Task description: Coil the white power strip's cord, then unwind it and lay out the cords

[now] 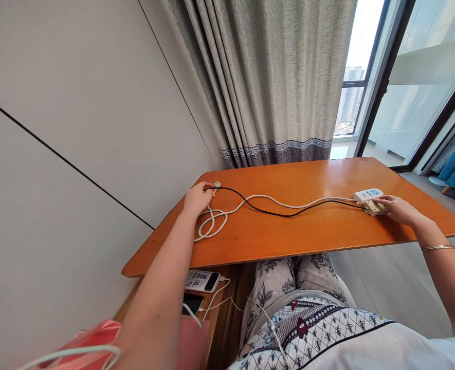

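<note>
My left hand (198, 197) is closed on the end of a black cable (266, 210) at the left of the orange wooden table (289, 231). A white plug (217, 184) lies just beyond its fingertips. The black cable runs right to a small cream power strip (375, 207), which my right hand (399, 208) holds with its fingers on the top and side. Right behind that, a white power strip (367, 195) lies close to my right fingertips. Its white cord (266, 196) crosses the table and loops beside my left forearm.
Below the table's front edge, a white phone (203, 281) and a dark phone (192, 303) lie on a wooden surface with white charging cables. A grey curtain (277, 77) hangs behind the table; a wall stands left.
</note>
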`<state>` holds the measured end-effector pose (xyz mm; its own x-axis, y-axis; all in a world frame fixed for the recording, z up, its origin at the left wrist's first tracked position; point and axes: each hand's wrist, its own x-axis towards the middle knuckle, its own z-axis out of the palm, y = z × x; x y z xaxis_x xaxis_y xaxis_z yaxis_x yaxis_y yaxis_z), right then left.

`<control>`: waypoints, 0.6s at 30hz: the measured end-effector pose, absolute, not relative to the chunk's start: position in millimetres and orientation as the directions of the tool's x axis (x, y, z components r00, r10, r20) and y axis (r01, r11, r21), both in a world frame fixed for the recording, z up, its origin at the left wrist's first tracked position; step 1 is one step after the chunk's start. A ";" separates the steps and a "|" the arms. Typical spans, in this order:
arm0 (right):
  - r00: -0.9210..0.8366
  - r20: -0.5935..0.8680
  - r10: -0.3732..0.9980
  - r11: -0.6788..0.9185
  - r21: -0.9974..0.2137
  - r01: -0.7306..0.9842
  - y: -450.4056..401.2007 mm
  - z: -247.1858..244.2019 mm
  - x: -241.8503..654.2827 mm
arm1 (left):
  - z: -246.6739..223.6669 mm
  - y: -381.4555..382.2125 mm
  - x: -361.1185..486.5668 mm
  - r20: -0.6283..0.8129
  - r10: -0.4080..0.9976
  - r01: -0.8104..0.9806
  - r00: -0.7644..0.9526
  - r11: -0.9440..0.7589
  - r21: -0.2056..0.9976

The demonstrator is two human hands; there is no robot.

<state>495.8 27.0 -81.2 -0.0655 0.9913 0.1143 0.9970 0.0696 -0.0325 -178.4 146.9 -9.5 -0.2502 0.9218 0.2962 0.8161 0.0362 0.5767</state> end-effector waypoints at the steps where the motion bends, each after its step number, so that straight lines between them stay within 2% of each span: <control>1: -0.059 0.116 0.991 0.065 -0.044 0.997 27.9 -80.2 493.0 | -9.8 143.9 -174.5 0.292 0.922 0.813 -0.255 0.041 0.581; 4: -0.047 0.119 0.992 0.059 -0.098 0.993 29.0 -70.0 475.3 | -9.5 134.2 -157.5 0.347 0.897 0.837 -0.274 0.044 0.546; 6: -0.087 0.131 0.988 0.109 -0.173 0.979 30.4 -58.6 454.7 | -9.8 129.7 -141.1 0.437 0.871 0.869 -0.226 -0.022 0.493; 8: -0.135 0.152 0.979 0.170 -0.252 0.953 34.8 -46.6 426.8 | -12.2 127.1 -120.2 0.516 0.850 0.899 -0.105 -0.141 0.414; 10: -0.219 0.171 0.961 0.263 -0.313 0.913 42.9 -37.2 392.3 | -17.5 125.0 -96.0 0.514 0.854 0.897 0.081 -0.287 0.336; 12: -0.348 0.204 0.915 0.399 -0.342 0.850 53.8 -32.6 352.9 | -25.8 122.1 -71.3 0.430 0.843 0.861 0.322 -0.450 0.237; 14: -0.458 0.213 0.863 0.504 -0.328 0.799 65.2 -32.8 311.0 | -36.3 117.9 -49.7 0.284 0.798 0.808 0.531 -0.578 0.114; 16: -0.531 0.183 0.828 0.561 -0.284 0.777 75.4 -36.4 269.4 | -47.4 113.8 -34.2 0.139 0.778 0.782 0.613 -0.622 0.034; 18: -0.579 0.133 0.805 0.593 -0.234 0.770 83.6 -41.4 230.5 | -57.6 111.6 -25.8 0.041 0.786 0.786 0.617 -0.618 -0.007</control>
